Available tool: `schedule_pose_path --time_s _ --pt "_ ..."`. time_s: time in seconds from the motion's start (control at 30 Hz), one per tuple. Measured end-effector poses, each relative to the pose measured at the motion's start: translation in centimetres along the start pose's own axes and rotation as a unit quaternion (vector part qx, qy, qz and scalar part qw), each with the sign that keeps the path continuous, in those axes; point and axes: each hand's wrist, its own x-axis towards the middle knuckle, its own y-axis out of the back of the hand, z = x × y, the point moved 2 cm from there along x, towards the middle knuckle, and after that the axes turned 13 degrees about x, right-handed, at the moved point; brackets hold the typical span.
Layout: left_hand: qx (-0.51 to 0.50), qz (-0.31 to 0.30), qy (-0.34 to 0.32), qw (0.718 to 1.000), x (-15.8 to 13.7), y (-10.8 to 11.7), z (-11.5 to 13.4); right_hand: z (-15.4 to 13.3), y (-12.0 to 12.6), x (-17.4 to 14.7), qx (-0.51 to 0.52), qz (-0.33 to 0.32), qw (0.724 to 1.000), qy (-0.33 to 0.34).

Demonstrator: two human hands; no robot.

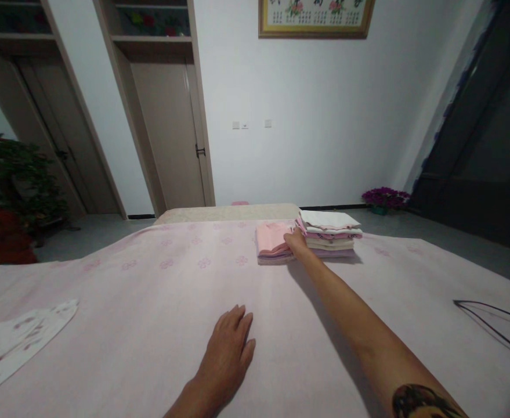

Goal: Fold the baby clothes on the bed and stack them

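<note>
Wall txt [315, 16] illegible; L hand [230, 342] loose; R hand [297, 239] at folded cloths [272, 238], grip unclear.

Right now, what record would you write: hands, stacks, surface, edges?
Left stack: pink cloth on top
Right stack: white cloth on top
Left hand: palm down, nothing visibly held
Right hand: fingers by both stacks, grip unclear
Surface: pink sheet, flower pattern
Left edge: white patterned cloth
Right edge: thin black loop, cut by frame

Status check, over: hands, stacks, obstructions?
Right hand between pink folded stack and taller white-topped stack; grip unclear. Left hand palm-down, seemingly empty. Black wire off to the right, away from both hands.
</note>
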Motion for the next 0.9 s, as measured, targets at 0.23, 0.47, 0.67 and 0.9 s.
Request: schedule_pose_path --time_s 0.23,0.47,0.67,0.9 --pt "0.004 0.009 -0.003 1.000 -0.1 0.2 0.1 -2.0 -0.1 -3.3 -0.166 -0.049 0.964 0.200" --pt "0.011 0.007 -0.006 1.000 -0.1 0.0 0.0 0.0 -2.9 -6.4 -0.266 -0.233 0.874 0.334" --pt "0.010 0.006 -0.005 1.000 0.0 0.1 0.0 -0.2 -3.6 -5.5 -0.232 -0.184 0.919 0.259" --pt "0.007 0.007 -0.005 1.000 0.0 0.2 0.0 -0.8 -4.4 -4.4 -0.209 -0.202 0.931 0.221"
